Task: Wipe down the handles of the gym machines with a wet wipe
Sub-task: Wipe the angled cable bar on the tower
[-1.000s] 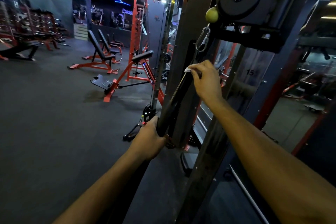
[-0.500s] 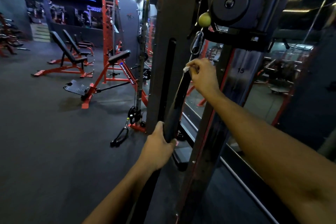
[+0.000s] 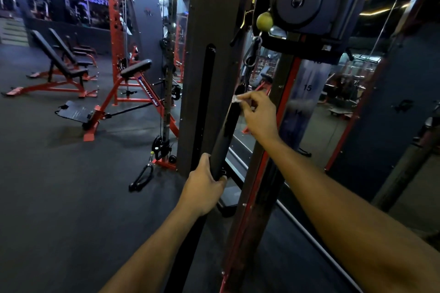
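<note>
A long black bar handle (image 3: 225,135) hangs slanted from a carabiner (image 3: 252,51) under a yellow-green stopper ball (image 3: 264,21) on the cable machine. My left hand (image 3: 206,182) grips the bar's lower end. My right hand (image 3: 258,115) pinches a small white wet wipe (image 3: 237,98) at the bar's upper part, fingers curled around the wipe. Most of the wipe is hidden inside my fingers.
The cable machine's dark upright panel (image 3: 209,74) and red-edged column (image 3: 269,164) stand right behind the bar. A black pulley wheel (image 3: 297,1) sits above. A red preacher bench (image 3: 133,93) and incline benches (image 3: 62,64) stand on the dark floor to the left. A loose strap handle (image 3: 141,177) lies on the floor.
My view has swung right and closer to the machine. My right hand with the wipe has slid a little down the bar from near the carabiner. My left hand keeps its grip.
</note>
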### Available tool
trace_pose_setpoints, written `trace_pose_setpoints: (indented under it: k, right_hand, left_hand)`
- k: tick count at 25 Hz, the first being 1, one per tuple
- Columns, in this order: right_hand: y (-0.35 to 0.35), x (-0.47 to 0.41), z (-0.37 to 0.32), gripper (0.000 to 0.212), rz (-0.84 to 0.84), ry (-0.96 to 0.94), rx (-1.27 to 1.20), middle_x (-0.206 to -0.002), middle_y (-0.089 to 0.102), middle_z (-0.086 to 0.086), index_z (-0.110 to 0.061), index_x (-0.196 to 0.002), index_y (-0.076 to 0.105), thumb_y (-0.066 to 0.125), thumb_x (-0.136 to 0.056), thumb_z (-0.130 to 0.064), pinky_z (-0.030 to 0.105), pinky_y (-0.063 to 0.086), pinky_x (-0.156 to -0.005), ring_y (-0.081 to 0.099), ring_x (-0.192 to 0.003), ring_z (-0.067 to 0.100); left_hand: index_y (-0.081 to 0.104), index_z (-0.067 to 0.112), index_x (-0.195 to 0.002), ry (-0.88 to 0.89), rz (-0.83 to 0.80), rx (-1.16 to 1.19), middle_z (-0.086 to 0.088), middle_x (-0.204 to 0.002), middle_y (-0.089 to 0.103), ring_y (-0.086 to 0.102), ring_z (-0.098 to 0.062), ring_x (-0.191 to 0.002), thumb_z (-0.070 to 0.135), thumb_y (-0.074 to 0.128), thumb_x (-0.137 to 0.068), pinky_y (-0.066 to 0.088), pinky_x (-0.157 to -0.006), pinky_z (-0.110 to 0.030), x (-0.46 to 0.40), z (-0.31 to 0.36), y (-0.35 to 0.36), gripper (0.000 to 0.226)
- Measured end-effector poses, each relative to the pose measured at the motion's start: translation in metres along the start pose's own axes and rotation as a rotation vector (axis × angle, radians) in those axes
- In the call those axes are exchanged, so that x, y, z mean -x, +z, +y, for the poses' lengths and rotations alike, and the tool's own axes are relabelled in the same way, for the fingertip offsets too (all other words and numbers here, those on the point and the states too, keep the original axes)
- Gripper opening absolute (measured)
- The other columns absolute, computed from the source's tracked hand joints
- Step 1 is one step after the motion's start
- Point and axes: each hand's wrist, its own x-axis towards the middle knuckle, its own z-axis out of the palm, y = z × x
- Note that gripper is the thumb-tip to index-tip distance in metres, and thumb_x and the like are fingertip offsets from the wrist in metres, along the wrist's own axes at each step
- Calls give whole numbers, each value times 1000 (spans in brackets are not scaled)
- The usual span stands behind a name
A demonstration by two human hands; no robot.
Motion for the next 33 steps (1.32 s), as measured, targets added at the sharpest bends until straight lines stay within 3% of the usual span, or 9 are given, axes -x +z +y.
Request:
trace_pose_setpoints:
  k: [5, 8, 10, 13, 17, 21, 25, 29, 33]
  right_hand:
    - [-2, 28, 0, 25, -108, 21, -77, -105, 60, -6, -32, -95, 69, 65, -96, -8, 30, 57, -88, 62, -96, 2]
    - [-7, 13, -3, 29, -27, 32, -33, -102, 59, -17, -44, -92, 65, 65, -96, -14, 35, 58, -86, 62, -96, 4]
    - [-7, 1, -8, 21, 54, 27, 7, -101, 57, -18, -37, -99, 69, 66, -96, -16, 28, 54, -92, 59, -94, -1]
    - [3, 2, -10, 16, 30, 0, 98, -105, 57, -10, -23, -108, 75, 67, -96, -17, 27, 52, -95, 57, -99, 4]
    - [10, 27, -7, 15, -25, -9, 45, -105, 56, -8, -22, -107, 75, 66, -97, -14, 15, 52, -86, 58, -92, -1]
    - [11, 51, -5, 17, -96, -23, 48, -101, 57, -10, -20, -108, 75, 67, -96, -11, 3, 43, -82, 55, -90, -11]
    - [8, 70, -4, 19, -150, 9, -17, -102, 59, -7, -24, -109, 75, 68, -95, -12, 6, 45, -84, 58, -95, -4]
    - [0, 81, -9, 31, -157, 63, -122, -102, 63, -11, -40, -94, 71, 68, -94, -9, 16, 50, -88, 62, -97, 0]
    - [-11, 65, -14, 35, -68, 51, -142, -101, 61, -20, -44, -90, 68, 69, -94, -10, 27, 56, -91, 65, -99, 6]
  left_hand:
    - [45, 35, -100, -24, -19, 65, -11, -82, 65, 60, -17, -54, 23, 70, -91, 54, -50, -42, -11, -10, 0, 30]
    - [45, 35, -102, -42, -24, 103, -14, -81, 66, 61, -16, -56, 24, 71, -91, 55, -52, -41, -9, -12, 8, 31]
    - [44, 34, -104, -44, -21, 107, -13, -81, 68, 62, -16, -56, 25, 71, -91, 57, -53, -41, -6, -10, 15, 31]
    - [43, 35, -105, -49, -12, 84, -10, -85, 68, 65, -20, -59, 26, 70, -91, 59, -53, -42, -4, -10, 20, 32]
    - [47, 37, -101, -64, -7, 76, -11, -78, 68, 64, -17, -54, 26, 70, -91, 58, -51, -38, -3, -16, 11, 27]
    - [54, 26, -109, -106, -17, 109, -19, -75, 68, 61, -21, -48, 22, 68, -92, 57, -48, -38, 2, -22, 5, 23]
    - [55, 29, -106, -115, -4, 111, -15, -76, 68, 62, -19, -51, 22, 68, -91, 57, -50, -40, 13, -32, 12, 21]
    - [55, 32, -106, -103, -10, 158, -19, -79, 67, 60, -16, -52, 21, 67, -91, 55, -50, -39, 20, -31, 18, 23]
    - [56, 28, -106, -96, -29, 212, -19, -78, 65, 58, -16, -51, 19, 67, -91, 54, -48, -38, 21, -29, 19, 21]
